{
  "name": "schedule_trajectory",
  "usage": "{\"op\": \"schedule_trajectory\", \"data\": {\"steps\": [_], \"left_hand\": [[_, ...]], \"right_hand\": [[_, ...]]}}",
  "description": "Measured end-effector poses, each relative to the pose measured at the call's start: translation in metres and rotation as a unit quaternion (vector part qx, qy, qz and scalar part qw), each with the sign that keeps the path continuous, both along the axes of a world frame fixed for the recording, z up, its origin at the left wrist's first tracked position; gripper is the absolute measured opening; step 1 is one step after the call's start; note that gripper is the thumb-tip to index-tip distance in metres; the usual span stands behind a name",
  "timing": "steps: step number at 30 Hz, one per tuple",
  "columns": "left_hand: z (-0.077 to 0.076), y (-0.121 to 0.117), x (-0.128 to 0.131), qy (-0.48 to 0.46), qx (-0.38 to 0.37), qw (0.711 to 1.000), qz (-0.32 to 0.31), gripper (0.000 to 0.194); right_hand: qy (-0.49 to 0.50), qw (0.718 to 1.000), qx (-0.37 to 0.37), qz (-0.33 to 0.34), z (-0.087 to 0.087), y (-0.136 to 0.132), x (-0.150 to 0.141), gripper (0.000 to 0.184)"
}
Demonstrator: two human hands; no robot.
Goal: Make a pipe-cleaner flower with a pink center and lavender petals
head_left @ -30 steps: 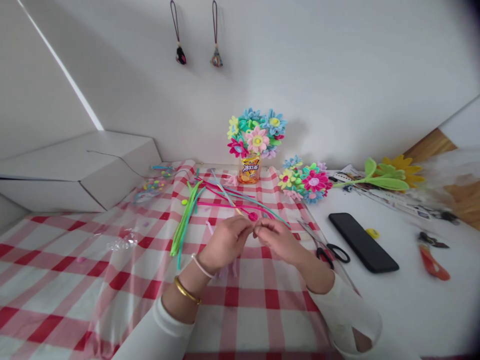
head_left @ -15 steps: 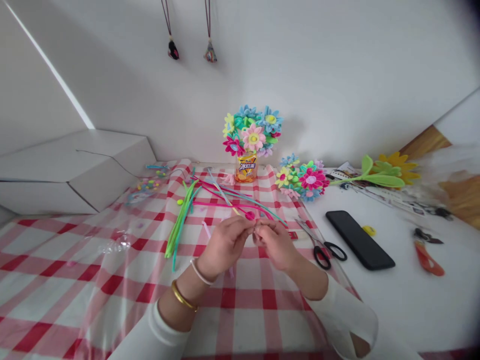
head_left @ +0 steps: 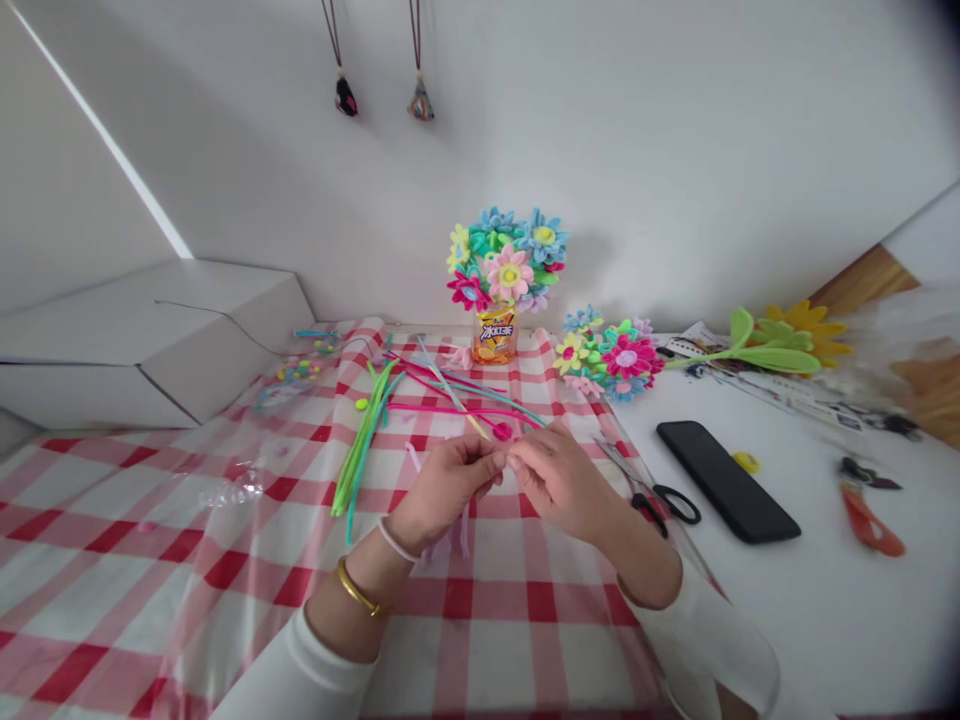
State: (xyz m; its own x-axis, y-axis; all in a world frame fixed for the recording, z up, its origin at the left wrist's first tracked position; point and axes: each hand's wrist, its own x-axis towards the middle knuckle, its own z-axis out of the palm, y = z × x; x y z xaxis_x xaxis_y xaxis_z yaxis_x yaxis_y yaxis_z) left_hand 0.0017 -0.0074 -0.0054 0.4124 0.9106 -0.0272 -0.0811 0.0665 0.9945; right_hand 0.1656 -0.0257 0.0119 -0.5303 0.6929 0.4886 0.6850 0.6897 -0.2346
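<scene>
My left hand (head_left: 442, 490) and my right hand (head_left: 559, 480) meet at the fingertips over the red-and-white checked cloth (head_left: 150, 560). Both pinch something small, mostly hidden by the fingers. Pale pink pipe cleaner ends (head_left: 463, 530) hang below my left hand. Just beyond the fingertips lies a magenta pom-pom (head_left: 502, 431). Long pink and teal pipe cleaners (head_left: 450, 395) stretch across the cloth behind my hands, and a bundle of green pipe cleaners (head_left: 361, 440) lies to the left.
A pipe-cleaner flower bouquet stands in a drink bottle (head_left: 495, 335) at the back, with loose flowers (head_left: 609, 360) beside it. Black-handled scissors (head_left: 664, 503) and a black phone (head_left: 727, 481) lie to the right. A white box (head_left: 142, 350) sits at the left.
My right hand has turned and risen a little, showing more of the forearm. My fingertips stay together. The view has shifted only slightly.
</scene>
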Motion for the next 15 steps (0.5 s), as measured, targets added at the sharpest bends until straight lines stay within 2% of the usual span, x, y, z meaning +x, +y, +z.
{"op": "schedule_trajectory", "data": {"steps": [3,6,8,11,12,13,14,15], "left_hand": [[0.001,-0.002,0.0,0.005,0.051,0.999,-0.008,0.025],[0.004,-0.006,-0.003,0.04,0.188,0.981,0.019,0.018],[0.006,-0.008,-0.005,0.076,0.303,0.949,0.037,0.012],[0.007,-0.01,-0.008,0.097,0.422,0.899,0.067,0.009],[0.007,-0.01,-0.008,0.088,0.426,0.897,0.078,0.008],[0.006,-0.009,-0.007,0.071,0.406,0.907,0.088,0.007],[0.005,-0.009,-0.006,0.048,0.361,0.927,0.091,0.007],[0.004,-0.008,-0.005,0.018,0.298,0.951,0.083,0.009]], "right_hand": [[0.082,0.995,-0.059,0.014,0.0,-0.001,-0.001,0.022],[0.22,0.96,-0.172,0.014,-0.003,-0.004,-0.007,0.024],[0.338,0.904,-0.259,0.032,-0.008,-0.005,-0.014,0.026],[0.5,0.776,-0.375,0.087,-0.017,-0.005,-0.024,0.027],[0.53,0.742,-0.398,0.098,-0.02,-0.005,-0.025,0.027],[0.547,0.722,-0.411,0.103,-0.021,-0.004,-0.026,0.027],[0.551,0.716,-0.415,0.102,-0.021,-0.002,-0.025,0.027],[0.548,0.722,-0.412,0.096,-0.021,-0.001,-0.023,0.027]]}}
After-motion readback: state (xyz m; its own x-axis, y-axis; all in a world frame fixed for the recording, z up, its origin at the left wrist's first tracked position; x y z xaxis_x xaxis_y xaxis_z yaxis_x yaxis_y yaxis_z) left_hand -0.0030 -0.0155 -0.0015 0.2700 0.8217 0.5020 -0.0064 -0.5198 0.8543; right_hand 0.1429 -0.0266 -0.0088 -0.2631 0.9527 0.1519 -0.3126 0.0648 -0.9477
